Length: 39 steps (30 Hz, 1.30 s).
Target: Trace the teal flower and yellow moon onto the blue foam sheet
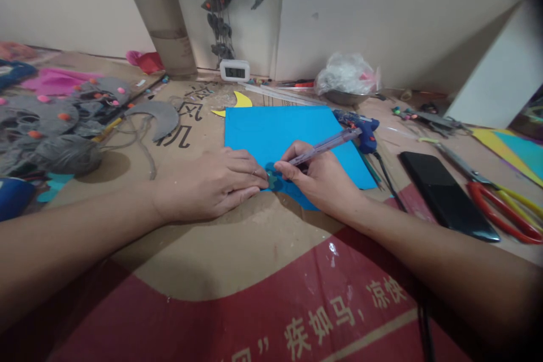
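A blue sheet [275,127] of craft paper or foam lies in front of me, its near edge cut unevenly. My left hand [220,178] rests flat on the sheet's near left edge, fingers stretched out together. Their tips touch a small blue-green cutout [272,180] lying on the sheet. Pinched in my right hand [320,175] is a clear purplish pen [328,147], tilted up to the right, with its tip end low beside the cutout. The writing point itself is hidden by the fingers.
Behind the sheet are a yellow crescent [242,100] and a small digital clock [235,70]. To the right lie a blue glue gun [365,131] with its cord, a black phone [445,195] and red-handled scissors [500,212]. Grey felt pieces [46,124] crowd the left.
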Available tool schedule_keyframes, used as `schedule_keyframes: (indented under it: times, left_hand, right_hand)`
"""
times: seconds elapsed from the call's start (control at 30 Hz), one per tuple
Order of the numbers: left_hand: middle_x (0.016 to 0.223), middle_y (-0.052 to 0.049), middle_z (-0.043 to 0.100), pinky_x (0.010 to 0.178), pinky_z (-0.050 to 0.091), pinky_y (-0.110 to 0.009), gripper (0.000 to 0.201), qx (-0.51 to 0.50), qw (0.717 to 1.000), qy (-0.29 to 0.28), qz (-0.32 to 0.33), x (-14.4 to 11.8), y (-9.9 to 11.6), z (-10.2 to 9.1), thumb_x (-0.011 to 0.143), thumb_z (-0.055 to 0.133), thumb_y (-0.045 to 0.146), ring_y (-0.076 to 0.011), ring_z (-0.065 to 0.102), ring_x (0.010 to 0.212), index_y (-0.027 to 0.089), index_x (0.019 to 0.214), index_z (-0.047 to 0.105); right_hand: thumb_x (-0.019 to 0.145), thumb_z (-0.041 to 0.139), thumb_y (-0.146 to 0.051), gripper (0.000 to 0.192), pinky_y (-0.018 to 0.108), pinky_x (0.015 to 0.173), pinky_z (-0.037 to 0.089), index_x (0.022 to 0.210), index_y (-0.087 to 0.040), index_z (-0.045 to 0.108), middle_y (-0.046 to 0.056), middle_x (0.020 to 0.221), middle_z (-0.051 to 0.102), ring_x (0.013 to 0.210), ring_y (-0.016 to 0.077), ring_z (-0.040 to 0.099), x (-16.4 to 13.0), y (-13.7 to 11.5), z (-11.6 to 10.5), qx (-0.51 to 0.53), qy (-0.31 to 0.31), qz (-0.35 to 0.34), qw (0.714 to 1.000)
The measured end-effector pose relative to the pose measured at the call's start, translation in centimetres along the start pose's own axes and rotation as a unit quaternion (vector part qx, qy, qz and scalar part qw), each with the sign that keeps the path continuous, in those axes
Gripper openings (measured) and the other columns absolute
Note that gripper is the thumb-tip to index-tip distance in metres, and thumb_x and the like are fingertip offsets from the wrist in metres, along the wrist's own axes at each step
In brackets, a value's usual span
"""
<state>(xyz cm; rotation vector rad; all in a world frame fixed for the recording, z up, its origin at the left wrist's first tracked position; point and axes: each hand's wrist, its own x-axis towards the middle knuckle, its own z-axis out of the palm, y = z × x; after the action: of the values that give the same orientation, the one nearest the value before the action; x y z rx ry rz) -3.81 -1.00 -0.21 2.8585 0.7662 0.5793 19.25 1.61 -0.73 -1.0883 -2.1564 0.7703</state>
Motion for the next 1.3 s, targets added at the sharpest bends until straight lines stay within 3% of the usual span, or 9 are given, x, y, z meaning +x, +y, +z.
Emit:
schedule_keyframes:
  times: [1.3]
  left_hand:
    - [0.109, -0.006, 0.072, 0.089, 0.048, -0.034, 0.025, -0.017, 1.000, 0.014, 0.003, 0.33, 0.11, 0.01, 0.099, 0.047, 0.022, -0.0205, 0.061, 0.103, 0.016, 0.109, 0.069]
  right_hand:
    - [0.092, 0.059, -0.039, 0.025, 0.027, 0.059, 0.034, 0.081, -0.017, 0.061, 0.001, 0.072, 0.062, 0.067, 0.0141, 0.053, 0.12, -0.21, 0.00, -0.014, -0.017, -0.017, 1.000]
